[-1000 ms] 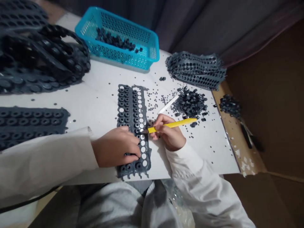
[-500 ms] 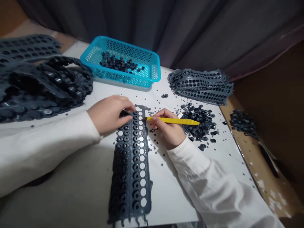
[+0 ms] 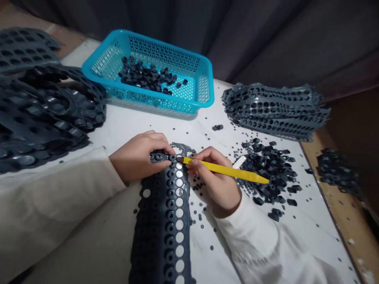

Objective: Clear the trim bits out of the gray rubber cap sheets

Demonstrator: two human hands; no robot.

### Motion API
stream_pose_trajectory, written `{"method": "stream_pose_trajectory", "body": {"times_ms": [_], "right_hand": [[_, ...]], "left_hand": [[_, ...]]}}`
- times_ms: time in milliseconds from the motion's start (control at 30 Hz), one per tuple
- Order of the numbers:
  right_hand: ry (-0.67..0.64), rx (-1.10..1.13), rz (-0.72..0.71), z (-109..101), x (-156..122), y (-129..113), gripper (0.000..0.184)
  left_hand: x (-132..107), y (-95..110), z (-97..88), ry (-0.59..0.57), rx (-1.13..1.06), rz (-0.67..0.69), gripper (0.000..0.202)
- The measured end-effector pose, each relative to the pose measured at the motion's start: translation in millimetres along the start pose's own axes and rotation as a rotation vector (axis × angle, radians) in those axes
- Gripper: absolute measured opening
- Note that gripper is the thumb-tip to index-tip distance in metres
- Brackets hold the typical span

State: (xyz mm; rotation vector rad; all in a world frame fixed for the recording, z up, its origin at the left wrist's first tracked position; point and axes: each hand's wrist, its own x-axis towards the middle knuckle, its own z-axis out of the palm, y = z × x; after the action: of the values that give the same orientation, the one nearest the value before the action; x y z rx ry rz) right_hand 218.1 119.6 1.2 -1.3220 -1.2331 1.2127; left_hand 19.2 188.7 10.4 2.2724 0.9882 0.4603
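Observation:
A dark rubber sheet [image 3: 160, 221] lies lengthwise in front of me, with rows of raised ring-shaped parts and one column of open round holes along its right side. My left hand [image 3: 145, 156] is closed at the sheet's far end, thumb and fingers pinching around a ring in the top row. In my right hand [image 3: 217, 177] is a slim yellow pen-like tool [image 3: 231, 169] with a dark tip. That tip touches or nearly touches the sheet beside my left fingertips; its exact contact cannot be made out.
Behind the sheet stands a blue basket [image 3: 154, 100] holding small black parts. To the right are a heap of loose black parts [image 3: 269, 169] and a stack of perforated sheets [image 3: 272, 108]. More rubber sheets [image 3: 44, 114] pile up at left. Tiny black discs are scattered over the white table [image 3: 207, 260].
The view has moved closer and shifted, so things look larger. My left fingers now pinch nearer the tool's tip, at the top of the holed column. The right hand still holds the yellow tool.

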Motion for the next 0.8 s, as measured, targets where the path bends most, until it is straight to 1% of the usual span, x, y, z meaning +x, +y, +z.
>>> {"method": "stream_pose_trajectory", "body": {"times_ms": [133,300,500,667,800], "right_hand": [[0.018,-0.025,0.018,0.5,-0.5,-1.6,0.009],[0.029,-0.044,0.038,0.7,-1.5,-2.3,0.009],[0.045,-0.056,0.040,0.5,-2.6,-2.9,0.008],[0.042,-0.054,0.037,0.3,-3.2,-1.8,0.008],[0.041,-0.048,0.032,-0.1,-3.5,-1.8,0.007]], "left_hand": [[0.2,-4.4,1.3,-0.020,-0.007,0.036,0.017],[-0.5,-5.8,3.7,0.009,0.000,0.077,0.015],[-0.4,-7.0,3.4,0.015,-0.004,0.111,0.015],[0.2,-6.7,3.0,0.002,0.001,0.112,0.016],[0.4,-4.3,2.5,0.017,0.008,0.122,0.017]]}}
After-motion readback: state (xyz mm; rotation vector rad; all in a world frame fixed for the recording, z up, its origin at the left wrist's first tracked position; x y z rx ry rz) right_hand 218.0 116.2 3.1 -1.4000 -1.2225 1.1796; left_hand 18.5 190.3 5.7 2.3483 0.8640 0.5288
